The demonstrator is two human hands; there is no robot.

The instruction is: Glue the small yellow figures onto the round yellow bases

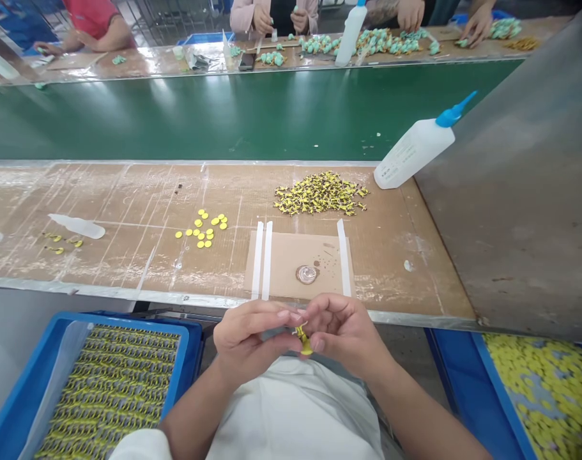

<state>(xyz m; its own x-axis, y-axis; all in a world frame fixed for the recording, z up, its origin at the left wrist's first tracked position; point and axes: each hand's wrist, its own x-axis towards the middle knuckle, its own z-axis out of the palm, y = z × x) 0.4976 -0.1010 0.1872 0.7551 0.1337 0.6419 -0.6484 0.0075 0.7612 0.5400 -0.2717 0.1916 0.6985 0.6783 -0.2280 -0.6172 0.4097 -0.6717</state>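
My left hand [257, 332] and my right hand [345, 329] meet in front of my lap, just off the table's near edge. Pinched between their fingertips is a small yellow figure [303, 338] with a yellow disc at its lower end. Its finer details are partly hidden by my fingers. Just beyond the hands lies a cardboard sheet [285, 255] taped down with white strips, bearing a round glossy blob [306, 275] and brown spots. Behind the sheet is a pile of small yellow-and-dark figures [319, 193]. Several loose yellow discs [200, 235] are scattered to its left.
A glue bottle [415, 153] leans by a metal panel [520, 191] at right. A blue tray [183, 377] of rowed pieces sits low left; a blue bin [492, 396] holds yellow discs. Beyond the green belt [223, 118], other people handle mint-coloured pieces [381, 43].
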